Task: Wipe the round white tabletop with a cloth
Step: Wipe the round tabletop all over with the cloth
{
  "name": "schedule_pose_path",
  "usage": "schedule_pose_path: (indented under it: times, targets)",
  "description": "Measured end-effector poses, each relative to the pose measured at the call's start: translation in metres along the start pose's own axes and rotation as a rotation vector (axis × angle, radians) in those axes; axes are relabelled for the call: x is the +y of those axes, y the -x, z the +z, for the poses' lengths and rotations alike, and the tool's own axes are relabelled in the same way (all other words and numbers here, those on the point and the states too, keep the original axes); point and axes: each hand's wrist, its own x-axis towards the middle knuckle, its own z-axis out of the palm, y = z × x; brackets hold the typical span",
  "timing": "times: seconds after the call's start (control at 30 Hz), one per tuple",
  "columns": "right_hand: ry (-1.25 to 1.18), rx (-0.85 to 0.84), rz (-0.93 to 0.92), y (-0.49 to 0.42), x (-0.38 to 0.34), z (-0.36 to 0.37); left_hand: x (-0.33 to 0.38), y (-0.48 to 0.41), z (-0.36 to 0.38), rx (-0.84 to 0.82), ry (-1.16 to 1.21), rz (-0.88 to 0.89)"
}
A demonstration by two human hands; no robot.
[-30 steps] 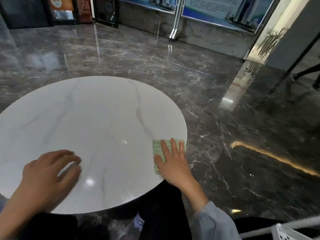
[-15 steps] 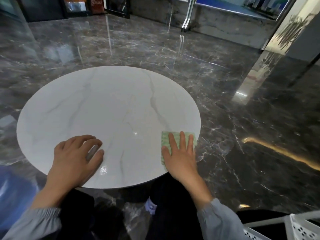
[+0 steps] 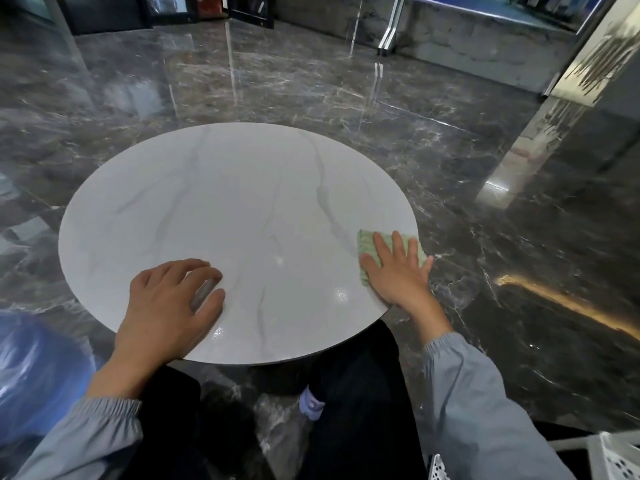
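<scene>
Two grey-blue sleeves (image 3: 485, 417) come in from the bottom edge, over dark trousers (image 3: 353, 410). A white perforated basket (image 3: 620, 459) sits at the picture's 5 o'clock corner, and a blurred blue plastic shape (image 3: 31, 368) at its 8 o'clock.

Take the tabletop (image 3: 242, 188) as a dial with 6 o'clock nearest the person. The left hand (image 3: 166, 306) rests at about 7 o'clock, fingers loosely curved with the tips on the white surface, holding nothing. The right hand (image 3: 398, 275) lies between 3 and 4 o'clock, palm down, fingers straight and slightly spread, pressing flat on the green cloth (image 3: 369, 249).

The cloth lies right at the rim at 3 o'clock. The hand covers most of it; a strip shows beyond the fingertips and beside the thumb. The tabletop is round and white with faint grey veins, with small bright glints near 5 o'clock. Beyond it, toward 12 o'clock, a glossy dark marble floor (image 3: 311, 81) mirrors upright frames.
</scene>
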Motion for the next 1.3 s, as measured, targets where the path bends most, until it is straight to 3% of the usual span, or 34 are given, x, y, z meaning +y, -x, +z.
schedule_pose_path:
  times: [0.17, 0.43, 0.83, 0.93, 1.1, 1.3]
  targets:
    - [0.028, 0.028, -0.051, 0.047, -0.022, 0.021, -0.004, 0.0, 0.005, 0.001, -0.011, -0.009]
    - [0.09, 0.113, -0.468, 0.158, -0.094, 0.066, -0.006, 0.0, 0.008, 0.006, -0.026, -0.015]
    - [0.1, -0.018, -0.616, 0.104, -0.055, 0.021, -0.002, 0.002, 0.002, -0.003, 0.002, -0.035]
    - [-0.038, -0.028, -0.685, 0.098, -0.06, 0.019, -0.002, 0.001, 0.001, 0.002, 0.005, -0.031]
    - [0.152, 0.006, -0.688, 0.088, -0.071, 0.028, 0.0, 0.002, 0.003, 0.015, 0.006, -0.028]
    - [0.117, -0.045, -0.843, 0.105, -0.121, 0.044, 0.001, 0.0, 0.005, 0.054, -0.013, -0.008]
